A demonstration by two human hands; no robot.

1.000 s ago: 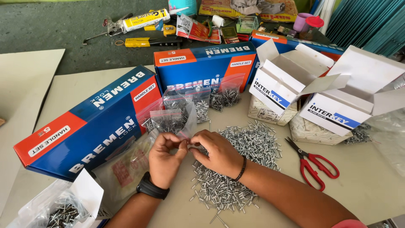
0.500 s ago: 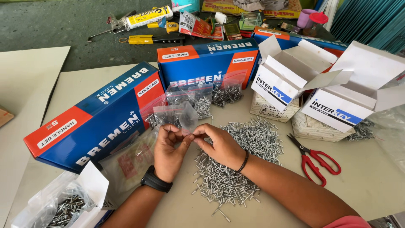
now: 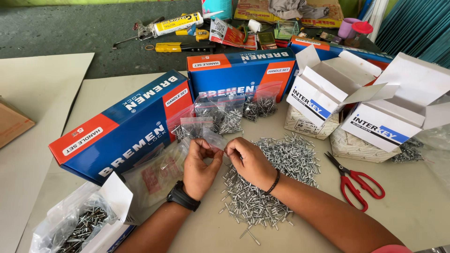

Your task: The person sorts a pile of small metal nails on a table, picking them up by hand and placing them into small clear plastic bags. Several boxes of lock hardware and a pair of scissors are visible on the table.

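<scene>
Your fingers (image 3: pixel 216 151) are pinching a small clear zip bag (image 3: pixel 212 139) between your left hand (image 3: pixel 199 166) and right hand (image 3: pixel 251 161); you have been lowering it closer to the rivet pile (image 3: pixel 267 182) beneath them. Both wrists are resting low on the tabletop (image 3: pixel 422 197), knuckles facing up.

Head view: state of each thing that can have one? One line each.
Small zip bag: pinched at the mouth by both hands.
Left hand: closed on the bag.
Right hand: closed on the bag.
White cartons: flaps open.
Red scissors: lying flat, blades slightly apart.
Blue handle-set boxes: closed.
Filled zip bags: leaning on the boxes.
Rivets: loose pile.
</scene>
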